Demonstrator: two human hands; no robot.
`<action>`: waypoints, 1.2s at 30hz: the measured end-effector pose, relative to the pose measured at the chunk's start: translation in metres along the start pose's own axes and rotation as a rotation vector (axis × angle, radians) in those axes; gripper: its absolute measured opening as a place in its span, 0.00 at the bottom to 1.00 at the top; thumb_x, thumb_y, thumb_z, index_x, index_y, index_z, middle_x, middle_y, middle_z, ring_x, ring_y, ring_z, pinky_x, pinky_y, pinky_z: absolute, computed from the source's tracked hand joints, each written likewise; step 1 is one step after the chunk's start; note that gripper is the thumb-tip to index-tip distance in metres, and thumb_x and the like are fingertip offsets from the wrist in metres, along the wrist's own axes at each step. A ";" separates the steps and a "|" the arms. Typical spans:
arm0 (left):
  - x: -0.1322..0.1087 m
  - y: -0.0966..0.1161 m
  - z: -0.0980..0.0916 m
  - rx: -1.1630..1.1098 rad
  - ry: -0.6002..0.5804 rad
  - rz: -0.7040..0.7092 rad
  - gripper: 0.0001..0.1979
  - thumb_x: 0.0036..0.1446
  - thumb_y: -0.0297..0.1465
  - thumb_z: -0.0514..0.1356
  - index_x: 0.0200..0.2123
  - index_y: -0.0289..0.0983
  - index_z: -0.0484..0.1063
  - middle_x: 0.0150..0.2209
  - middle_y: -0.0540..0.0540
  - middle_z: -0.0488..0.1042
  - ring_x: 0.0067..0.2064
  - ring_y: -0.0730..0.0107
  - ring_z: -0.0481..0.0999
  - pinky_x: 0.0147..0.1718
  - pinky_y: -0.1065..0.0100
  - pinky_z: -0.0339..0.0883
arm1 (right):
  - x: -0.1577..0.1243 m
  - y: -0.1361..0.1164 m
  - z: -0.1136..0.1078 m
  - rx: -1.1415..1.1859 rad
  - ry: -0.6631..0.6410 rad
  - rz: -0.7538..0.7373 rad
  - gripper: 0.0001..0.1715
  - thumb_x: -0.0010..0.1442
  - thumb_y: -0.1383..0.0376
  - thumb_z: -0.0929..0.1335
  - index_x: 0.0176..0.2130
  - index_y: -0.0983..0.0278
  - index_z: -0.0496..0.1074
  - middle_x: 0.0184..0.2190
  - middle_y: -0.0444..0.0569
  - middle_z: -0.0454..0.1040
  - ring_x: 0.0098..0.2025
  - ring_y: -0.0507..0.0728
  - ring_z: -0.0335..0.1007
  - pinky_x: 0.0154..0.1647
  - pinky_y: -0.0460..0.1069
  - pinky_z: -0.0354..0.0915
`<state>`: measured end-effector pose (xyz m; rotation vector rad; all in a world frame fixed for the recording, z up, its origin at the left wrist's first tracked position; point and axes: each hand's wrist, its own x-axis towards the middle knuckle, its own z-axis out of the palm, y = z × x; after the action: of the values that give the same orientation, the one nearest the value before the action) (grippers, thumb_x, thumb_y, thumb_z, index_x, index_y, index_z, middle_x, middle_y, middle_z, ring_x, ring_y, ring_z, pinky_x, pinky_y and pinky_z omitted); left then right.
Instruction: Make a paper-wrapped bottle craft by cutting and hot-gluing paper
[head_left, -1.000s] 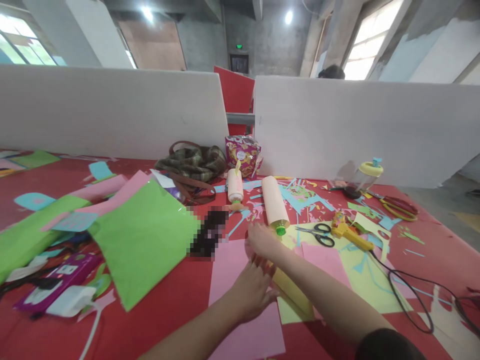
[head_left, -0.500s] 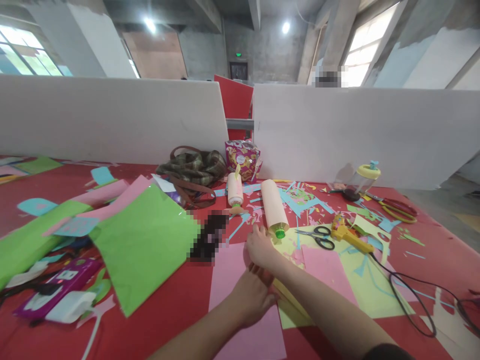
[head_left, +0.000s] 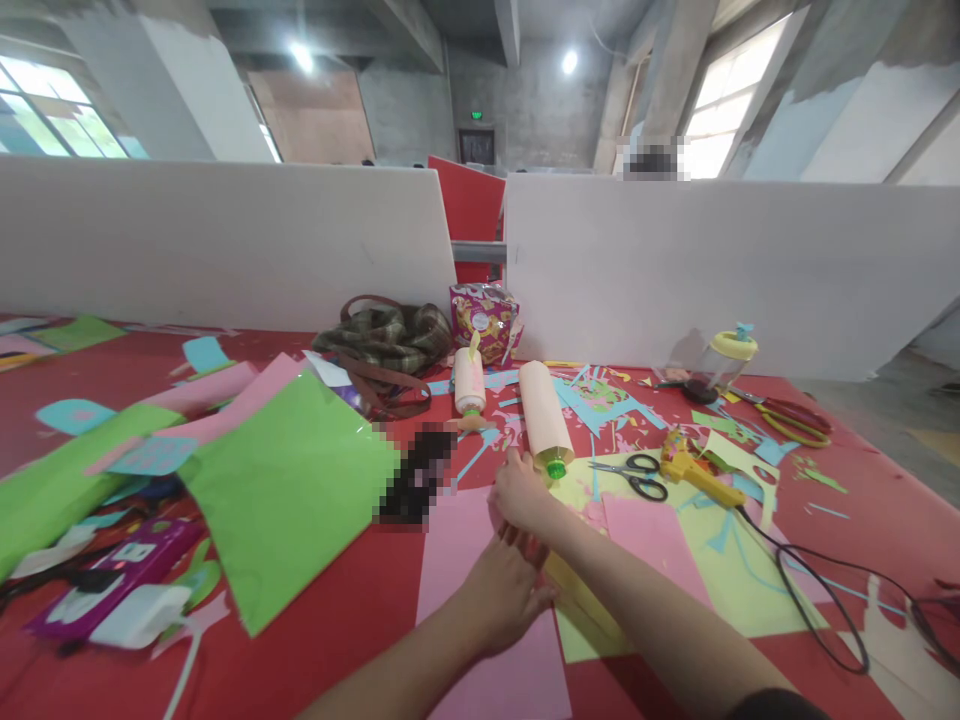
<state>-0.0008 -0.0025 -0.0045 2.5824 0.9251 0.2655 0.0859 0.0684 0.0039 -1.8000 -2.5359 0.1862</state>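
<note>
Tabletop (head_left: 337, 610) is strewn with paper scraps (head_left: 602, 393), backed by white panels (head_left: 660, 265). Left hand (head_left: 504, 592) and right hand (head_left: 523, 497) are half-curled; holds cannot be determined.

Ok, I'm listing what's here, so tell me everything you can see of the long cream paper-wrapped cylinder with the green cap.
The long cream paper-wrapped cylinder lies on its side on the littered red table, its bright green cap pointing toward the person. The wrap looks smooth, with an angular near edge. The bare right hand is close beside the capped end; whether they touch is unclear.
</note>
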 end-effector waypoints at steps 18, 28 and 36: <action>0.001 -0.008 0.010 0.138 0.004 -0.020 0.28 0.56 0.39 0.46 0.59 0.45 0.38 0.61 0.45 0.39 0.60 0.49 0.36 0.53 0.44 0.36 | -0.020 0.034 -0.045 0.235 0.387 -0.032 0.14 0.53 0.75 0.58 0.31 0.66 0.71 0.33 0.51 0.71 0.36 0.53 0.68 0.38 0.47 0.63; 0.001 -0.009 0.010 0.091 0.030 -0.055 0.27 0.57 0.35 0.44 0.59 0.41 0.38 0.61 0.43 0.34 0.60 0.51 0.28 0.53 0.45 0.38 | -0.059 0.077 -0.069 0.324 1.238 0.006 0.13 0.53 0.70 0.61 0.40 0.62 0.68 0.37 0.52 0.70 0.42 0.57 0.66 0.44 0.56 0.64; 0.003 -0.012 0.006 -0.594 0.309 -0.259 0.24 0.58 0.36 0.42 0.57 0.37 0.46 0.59 0.41 0.48 0.59 0.59 0.48 0.55 0.54 0.47 | -0.090 0.094 -0.041 0.941 0.997 0.277 0.14 0.51 0.63 0.64 0.40 0.64 0.68 0.35 0.50 0.70 0.30 0.52 0.68 0.28 0.48 0.67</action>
<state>-0.0039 0.0062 -0.0146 1.8882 1.0740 0.7530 0.2079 0.0181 0.0383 -1.3018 -1.1872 0.3091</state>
